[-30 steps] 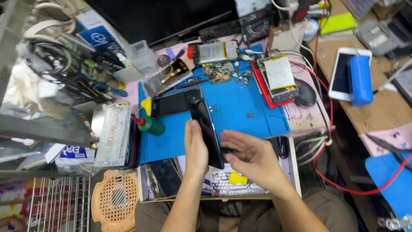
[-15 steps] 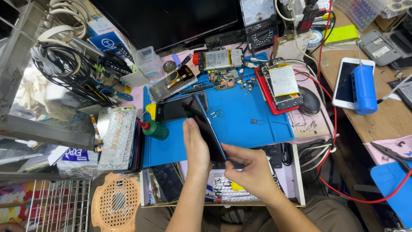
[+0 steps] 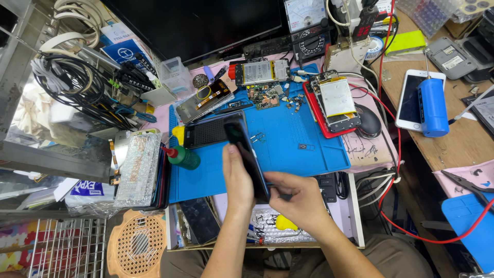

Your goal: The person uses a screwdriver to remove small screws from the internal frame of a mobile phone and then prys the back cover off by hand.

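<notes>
Since the earlier frame, both hands have drawn closer together on the dark phone [image 3: 247,154], which now stands more steeply on its long edge above the near edge of the blue mat [image 3: 288,154], its far end tipped up toward the black perforated panel [image 3: 208,133] lying flat on the mat. The left hand [image 3: 237,177] wraps the phone's left face, its fingers closed along the slab with the thumb pressed to the near side; the right hand [image 3: 298,198] pinches the near end, fingers curled shut around the lower edge. The phone looks thin, rigid and light enough for a one-hand hold, but its glossy dark surface is likely slippery and, if it is a glass-fronted handset, fragile at the corners and the face. The safest hold seems to be along the two long edges, where the frame is stiffest, rather than pressing across the flat face. Just to the left of the hands, a small green bottle with a red cap [image 3: 182,157] lies on the mat, close enough to be knocked. Farther off and to the right, an opened phone in a red frame [image 3: 334,103] shows its silver battery, and loose small parts [image 3: 265,95] are scattered at the far side of the mat. Well to the right on the wooden bench [image 3: 463,146], a white phone [image 3: 411,100] sits under a blue cylinder [image 3: 433,108]. A red cable [image 3: 399,170] trails down past the mat's right edge.
</notes>
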